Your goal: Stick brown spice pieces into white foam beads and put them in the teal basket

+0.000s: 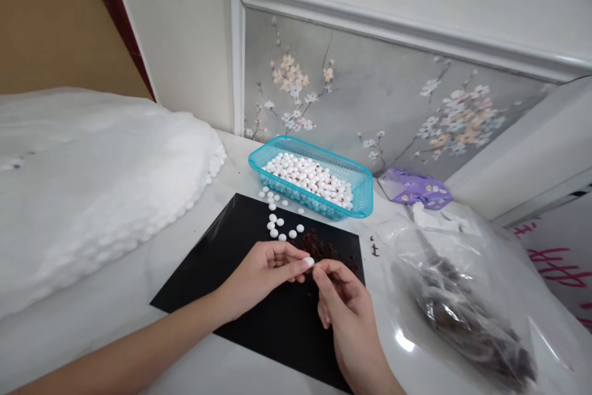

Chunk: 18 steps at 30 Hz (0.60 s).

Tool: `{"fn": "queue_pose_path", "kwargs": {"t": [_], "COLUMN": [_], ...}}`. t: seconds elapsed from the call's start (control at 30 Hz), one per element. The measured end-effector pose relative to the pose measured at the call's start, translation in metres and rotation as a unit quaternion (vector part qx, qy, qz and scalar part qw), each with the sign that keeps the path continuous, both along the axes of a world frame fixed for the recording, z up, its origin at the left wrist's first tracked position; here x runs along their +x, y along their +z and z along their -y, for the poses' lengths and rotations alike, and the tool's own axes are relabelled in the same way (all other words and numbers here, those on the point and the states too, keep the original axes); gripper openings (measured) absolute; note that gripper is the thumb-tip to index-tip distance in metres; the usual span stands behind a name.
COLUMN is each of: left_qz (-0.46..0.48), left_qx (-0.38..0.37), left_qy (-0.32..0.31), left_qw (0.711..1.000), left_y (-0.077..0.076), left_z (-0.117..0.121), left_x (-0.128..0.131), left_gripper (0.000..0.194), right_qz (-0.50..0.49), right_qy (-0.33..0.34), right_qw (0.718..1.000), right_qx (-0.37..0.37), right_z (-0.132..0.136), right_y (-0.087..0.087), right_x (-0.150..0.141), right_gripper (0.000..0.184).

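My left hand [272,268] pinches a small white bead-like ball [309,261] between thumb and fingers. Close beside it, my right hand [340,290] is closed in a pinch, its fingertips almost touching the ball; what they hold is too small to make out. Both hands are above a black sheet [203,265]. Beyond them on the sheet lies a pile of small dark brown pieces [319,246]. Several loose white balls [272,226] are scattered at the sheet's far edge. Behind stands a turquoise plastic basket [364,188] holding many white balls, some with brown bits on them.
A large bag of white balls [102,179] fills the left side of the white table [185,358]. On the right lies a clear plastic bag [462,315] with dark brown contents. A purple tissue pack [416,188] rests by the wall, below a flowered panel [361,93].
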<state>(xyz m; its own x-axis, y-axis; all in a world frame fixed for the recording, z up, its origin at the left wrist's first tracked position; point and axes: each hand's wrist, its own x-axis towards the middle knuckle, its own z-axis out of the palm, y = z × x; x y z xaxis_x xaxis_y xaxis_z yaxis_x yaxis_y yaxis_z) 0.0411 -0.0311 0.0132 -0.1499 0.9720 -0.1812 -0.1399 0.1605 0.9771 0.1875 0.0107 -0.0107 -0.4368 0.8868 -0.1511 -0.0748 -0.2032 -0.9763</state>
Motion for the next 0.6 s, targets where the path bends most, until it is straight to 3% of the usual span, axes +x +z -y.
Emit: {"fn": "queue_pose_path", "kwargs": {"t": [0.43, 0.6], "left_qz": [0.049, 0.057], "left_qx": [-0.017, -0.015], "left_qy": [-0.02, -0.04], "left_qw": [0.998, 0.997], "left_y": [0.0, 0.004], "left_z": [0.0, 0.0], "left_x": [-0.002, -0.003], "left_gripper": [0.025, 0.024], "right_qz": [0.045, 0.064], "right_qy": [-0.05, -0.033], "right_qw": [0.997, 0.989], "right_qx": [0.046, 0.129], "right_z": [0.007, 0.011], "right_y": [0.004, 0.001], "right_x": [-0.002, -0.001], "right_gripper": [0.033, 0.032]}}
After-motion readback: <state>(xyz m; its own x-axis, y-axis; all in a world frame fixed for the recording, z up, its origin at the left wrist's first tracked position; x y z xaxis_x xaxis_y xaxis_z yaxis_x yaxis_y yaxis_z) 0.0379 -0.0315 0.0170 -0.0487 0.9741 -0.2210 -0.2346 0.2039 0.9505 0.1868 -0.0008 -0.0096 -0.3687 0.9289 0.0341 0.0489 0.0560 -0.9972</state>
